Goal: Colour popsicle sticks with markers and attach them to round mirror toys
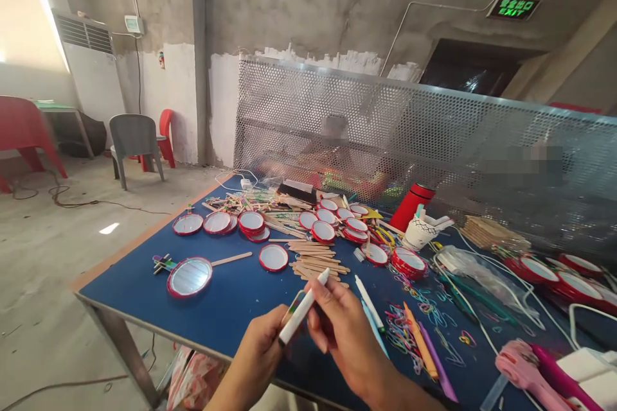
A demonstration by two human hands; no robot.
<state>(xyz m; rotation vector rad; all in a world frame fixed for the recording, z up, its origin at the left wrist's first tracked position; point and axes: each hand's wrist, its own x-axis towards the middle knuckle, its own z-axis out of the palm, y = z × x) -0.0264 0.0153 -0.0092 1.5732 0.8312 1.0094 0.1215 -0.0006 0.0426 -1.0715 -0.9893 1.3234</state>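
Observation:
A white marker (301, 314) with a dark lower end slants between my two hands, its narrow tip pointing away from me. My right hand (344, 327) is closed on it, thumb and fingers near the upper part. My left hand (263, 347) is closed around a wooden craft stick (292, 306) with a green mark, mostly hidden behind the marker. The marker's dark end lies close to my left fingers. Just beyond, a pile of plain craft sticks (318, 260) lies on the blue table (216, 311). Another white marker (369, 302) rests right of my right hand.
Round red-rimmed discs (273, 257) are spread over the table, one with a stick handle (190, 276). Toward the right are a red bottle (409, 209), a cup of markers (420, 231), coloured rubber bands (429, 302) and a pink tool (523, 369). A perforated metal screen (385, 122) stands behind.

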